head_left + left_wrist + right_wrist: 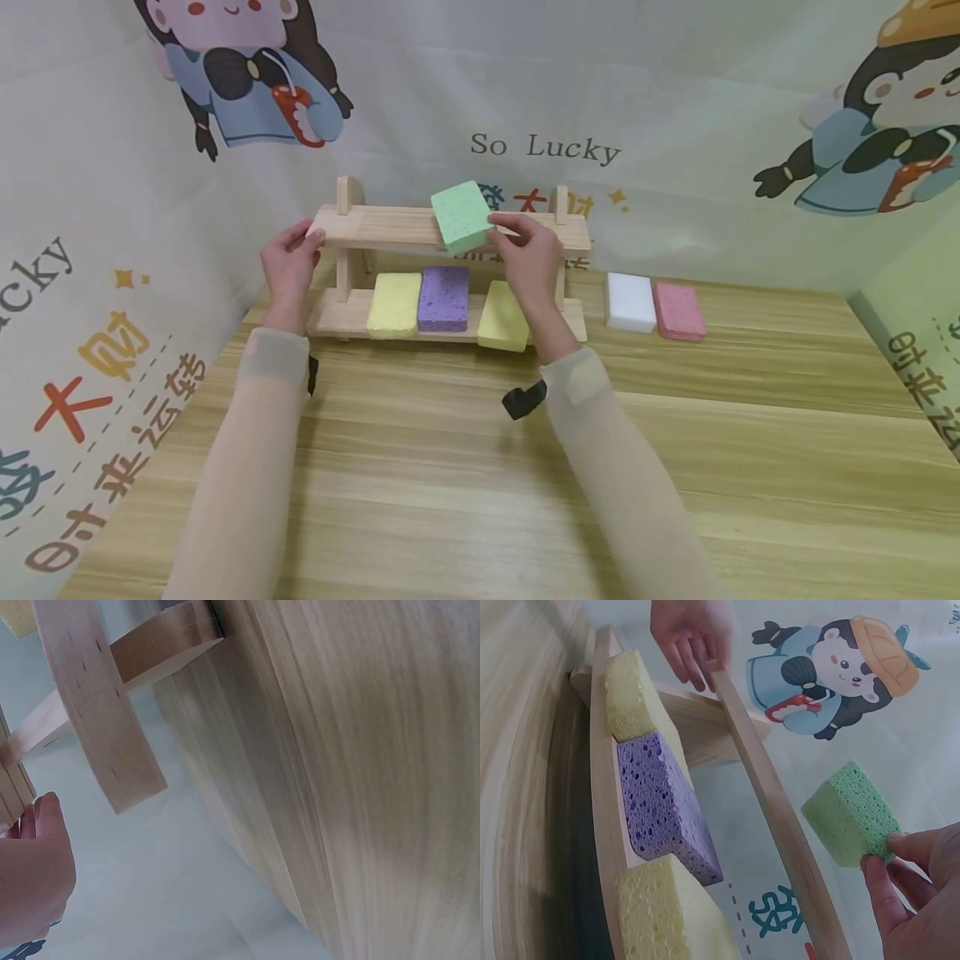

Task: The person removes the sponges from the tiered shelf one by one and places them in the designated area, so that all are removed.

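Note:
A two-tier wooden rack (pixel 397 225) stands at the back of the table. My left hand (pixel 288 258) grips the left end of its upper shelf, thumb at the front edge. With thumb and fingers, my right hand (pixel 528 254) pinches one corner of a green sponge (pixel 461 215), tilted above the upper shelf in the head view. The right wrist view shows the green sponge (pixel 853 814) close by that shelf's board (pixel 769 795). On the lower shelf sit a yellow sponge (pixel 394 306), a purple sponge (pixel 443 298) and another yellow sponge (pixel 502 317), partly behind my right wrist.
Right of the rack, a white sponge (pixel 630 302) and a pink sponge (pixel 679 311) lie side by side on the wooden table (pixel 420 467). A printed cloth (pixel 420 83) hangs behind the rack and along both sides.

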Available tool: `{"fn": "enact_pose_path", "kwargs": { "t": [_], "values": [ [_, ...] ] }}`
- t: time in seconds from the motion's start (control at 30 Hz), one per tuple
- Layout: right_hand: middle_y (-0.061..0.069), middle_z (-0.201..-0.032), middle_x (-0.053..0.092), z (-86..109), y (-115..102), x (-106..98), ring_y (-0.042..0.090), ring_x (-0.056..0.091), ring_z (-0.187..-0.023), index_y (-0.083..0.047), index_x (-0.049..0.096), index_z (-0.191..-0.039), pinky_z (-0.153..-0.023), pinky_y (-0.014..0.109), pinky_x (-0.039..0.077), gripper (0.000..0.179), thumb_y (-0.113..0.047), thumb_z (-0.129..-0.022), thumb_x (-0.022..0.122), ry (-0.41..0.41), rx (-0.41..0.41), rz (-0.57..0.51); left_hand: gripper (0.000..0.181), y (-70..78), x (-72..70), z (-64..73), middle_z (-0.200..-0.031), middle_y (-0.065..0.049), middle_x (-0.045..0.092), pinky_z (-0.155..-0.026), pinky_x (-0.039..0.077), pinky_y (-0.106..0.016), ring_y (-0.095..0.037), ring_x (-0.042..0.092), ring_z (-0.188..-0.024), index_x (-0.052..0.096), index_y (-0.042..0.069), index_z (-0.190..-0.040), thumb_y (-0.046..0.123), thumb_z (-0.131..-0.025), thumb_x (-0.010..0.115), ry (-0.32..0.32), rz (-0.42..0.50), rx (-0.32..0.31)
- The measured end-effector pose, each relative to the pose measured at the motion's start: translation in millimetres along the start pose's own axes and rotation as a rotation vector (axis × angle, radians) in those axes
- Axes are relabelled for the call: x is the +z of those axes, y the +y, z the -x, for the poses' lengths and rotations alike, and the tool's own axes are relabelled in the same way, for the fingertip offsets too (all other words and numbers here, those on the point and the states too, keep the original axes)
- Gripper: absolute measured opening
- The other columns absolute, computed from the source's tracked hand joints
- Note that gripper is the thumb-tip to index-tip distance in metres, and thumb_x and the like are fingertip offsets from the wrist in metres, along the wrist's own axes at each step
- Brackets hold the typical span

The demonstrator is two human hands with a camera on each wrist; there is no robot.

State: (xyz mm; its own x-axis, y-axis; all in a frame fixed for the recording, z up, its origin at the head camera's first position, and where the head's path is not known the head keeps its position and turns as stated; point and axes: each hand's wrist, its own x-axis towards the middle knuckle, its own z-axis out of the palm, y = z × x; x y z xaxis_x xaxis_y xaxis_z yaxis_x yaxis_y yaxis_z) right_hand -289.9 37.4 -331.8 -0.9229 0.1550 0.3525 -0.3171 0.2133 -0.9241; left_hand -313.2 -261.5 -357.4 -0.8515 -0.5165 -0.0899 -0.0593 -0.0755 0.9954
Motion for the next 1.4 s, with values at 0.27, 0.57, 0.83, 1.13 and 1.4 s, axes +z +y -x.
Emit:
{"fn": "enact_pose_path", "kwargs": {
  "t": [0.27,0.57,0.83,1.13,1.4],
  "values": [
    [0.011,-0.118,0.073,-0.2,5.3,-5.5,0.028,0.073,-0.102,-0.002,0.075,-0.107,-0.085,0.027,0.06,0.018,-0.004,-0.089,0.073,0.014,-0.022,-0.036,0.043,-1.1,-0.3,0.3,-0.145,-0.008,0.058,-0.107,0.048,-0.026,-0.006,0.061,-0.11,0.06,0.013,-0.138,0.02,-0.096,0.067,-0.001,-0.007,0.0],
    [0.013,-0.118,0.073,1.4,8.5,-9.3,0.029,0.072,-0.103,0.0,0.074,-0.107,-0.084,0.027,0.06,0.017,-0.003,-0.09,0.071,0.021,0.03,-0.054,0.044,-1.4,-1.7,0.1,-0.146,-0.007,0.057,-0.107,0.048,-0.025,-0.006,0.061,-0.111,0.059,0.013,-0.139,0.02,-0.096,0.066,-0.006,-0.007,-0.012],
    [0.013,-0.117,0.074,1.4,10.9,-16.1,0.028,0.073,-0.102,0.0,0.075,-0.107,-0.081,0.023,0.059,0.017,-0.004,-0.091,0.071,0.047,0.04,-0.059,0.045,-0.9,-0.6,-1.9,-0.146,-0.007,0.057,-0.108,0.047,-0.025,-0.006,0.06,-0.112,0.059,0.014,-0.139,0.022,-0.096,0.067,-0.012,-0.001,-0.023],
    [0.012,-0.117,0.074,2.1,11.7,-26.3,0.027,0.072,-0.102,-0.001,0.075,-0.108,-0.078,0.02,0.057,0.018,-0.005,-0.091,0.072,0.068,0.039,-0.056,0.044,-0.3,0.7,-2.2,-0.145,-0.006,0.058,-0.108,0.047,-0.025,-0.007,0.06,-0.113,0.06,0.015,-0.138,0.022,-0.096,0.067,-0.011,0.012,-0.029],
    [0.011,-0.116,0.074,1.3,14.0,-32.7,0.024,0.073,-0.098,-0.002,0.075,-0.107,-0.079,0.02,0.058,0.018,-0.007,-0.09,0.073,0.089,0.043,-0.059,0.044,0.7,-0.7,-1.2,-0.145,-0.006,0.058,-0.107,0.048,-0.025,-0.006,0.061,-0.11,0.06,0.014,-0.138,0.021,-0.095,0.067,0.0,0.001,-0.023]
  ]
}}
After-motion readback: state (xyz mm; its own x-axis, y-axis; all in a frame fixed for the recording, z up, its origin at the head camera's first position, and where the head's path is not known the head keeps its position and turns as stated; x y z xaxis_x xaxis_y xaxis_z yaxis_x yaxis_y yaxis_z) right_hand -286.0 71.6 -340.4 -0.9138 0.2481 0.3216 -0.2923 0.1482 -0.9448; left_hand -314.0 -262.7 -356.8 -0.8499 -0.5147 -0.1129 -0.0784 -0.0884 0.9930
